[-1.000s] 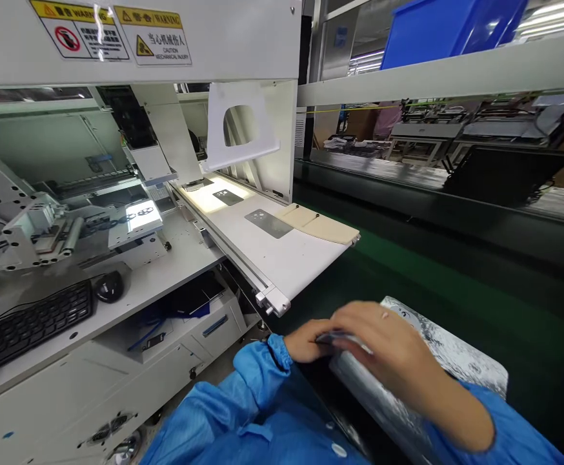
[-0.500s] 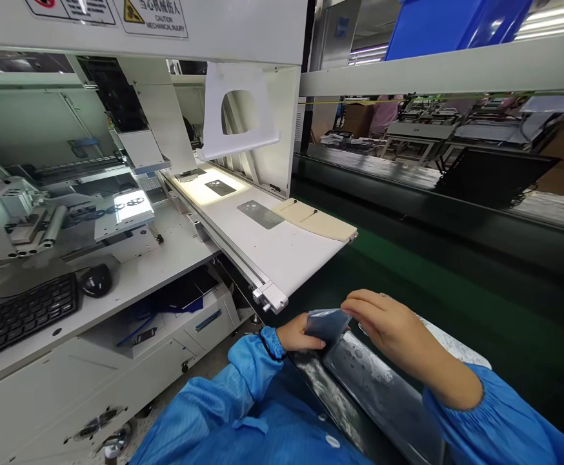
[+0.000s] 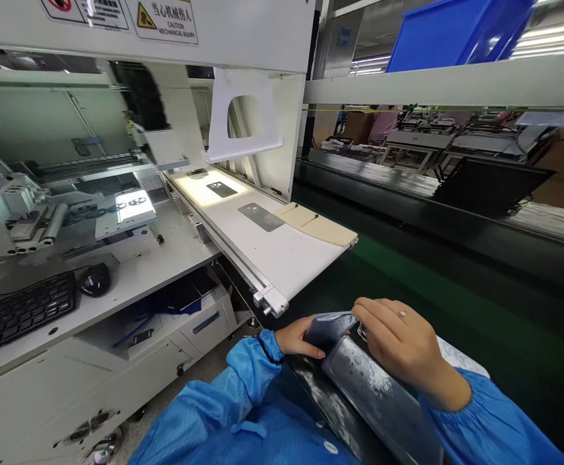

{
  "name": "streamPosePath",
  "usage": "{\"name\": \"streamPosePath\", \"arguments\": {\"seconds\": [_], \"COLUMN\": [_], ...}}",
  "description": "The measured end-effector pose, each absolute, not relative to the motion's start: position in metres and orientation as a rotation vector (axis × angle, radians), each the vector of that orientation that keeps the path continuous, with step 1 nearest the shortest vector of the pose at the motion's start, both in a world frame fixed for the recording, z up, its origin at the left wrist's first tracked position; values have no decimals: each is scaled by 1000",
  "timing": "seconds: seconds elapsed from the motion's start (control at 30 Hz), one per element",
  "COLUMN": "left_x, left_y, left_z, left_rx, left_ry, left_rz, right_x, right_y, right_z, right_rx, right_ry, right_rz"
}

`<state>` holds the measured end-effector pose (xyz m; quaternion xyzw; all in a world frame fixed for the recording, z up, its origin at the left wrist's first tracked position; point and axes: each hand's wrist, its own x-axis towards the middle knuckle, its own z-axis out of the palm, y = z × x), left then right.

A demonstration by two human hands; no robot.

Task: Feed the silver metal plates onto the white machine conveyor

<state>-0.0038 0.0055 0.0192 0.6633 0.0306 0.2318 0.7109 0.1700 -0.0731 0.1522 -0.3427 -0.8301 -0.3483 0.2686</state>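
My left hand (image 3: 297,338) grips a dark, glossy phone back cover (image 3: 324,330) by its near left side, thumb along the front. At its upper right corner, the fingers of my right hand (image 3: 401,339) pinch a pale, film-like edge. The fingertips partly hide where this edge joins the cover. Below both hands lies another dark cover (image 3: 379,387) in a cloudy, bubbled wrapping. Two more back covers with camera holes rest on the white conveyor belt: one cover (image 3: 261,217) near its middle, another cover (image 3: 221,189) on the lit area.
A beige guide plate (image 3: 318,225) runs along the belt's right side. The conveyor's metal corner (image 3: 271,302) juts out just beyond my left hand. To the left are a keyboard (image 3: 25,310) and a mouse (image 3: 94,279). A blue bin (image 3: 456,35) stands on the overhead beam.
My right hand has shifted slightly right, drawing the pinched edge with it. Inside the machine, the dark head unit has moved right. The covers on the belt look unmoved.
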Motion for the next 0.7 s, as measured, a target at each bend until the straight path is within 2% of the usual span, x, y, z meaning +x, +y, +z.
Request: {"name": "streamPosePath", "arguments": {"seconds": [0.7], "left_x": [1], "left_y": [7], "left_z": [17], "left_rx": [1487], "left_ry": [141], "left_rz": [548], "right_x": [168], "right_y": [-77], "right_z": [162], "right_rx": [-1023], "right_ry": [-2128], "right_rz": [-972]}}
